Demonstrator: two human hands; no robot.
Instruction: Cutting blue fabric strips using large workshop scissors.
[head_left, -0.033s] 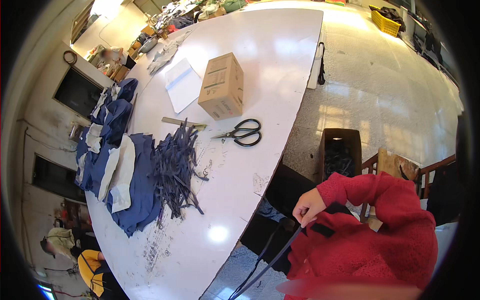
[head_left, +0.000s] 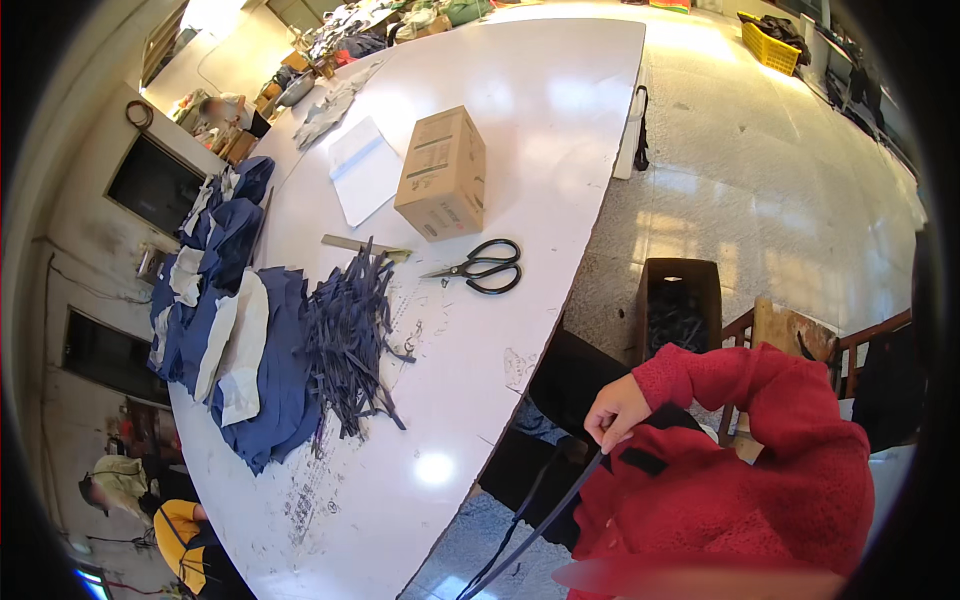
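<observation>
My right hand point(head_left: 615, 412), in a red sleeve, pinches a long dark flat strip point(head_left: 550, 522), which runs down out of the lower edge beside a second dark cord point(head_left: 515, 525). My left hand is not in view. On the white table point(head_left: 530, 120), left of my hand, lie a heap of navy fabric strips point(head_left: 350, 350), black-handled scissors point(head_left: 492, 266), a thin metal ruler point(head_left: 345, 243) and stacked navy and white cloth pieces point(head_left: 260, 390). A cardboard box point(head_left: 440, 170) and white sheets point(head_left: 365, 170) are farther back.
Beside the table's right edge stand a dark bin point(head_left: 680, 300) of dark scraps and a wooden chair point(head_left: 775, 325). A yellow crate point(head_left: 768, 48) sits far right. People work at the lower left point(head_left: 180, 540) and back left point(head_left: 230, 115). Piled goods point(head_left: 360, 30) line the back.
</observation>
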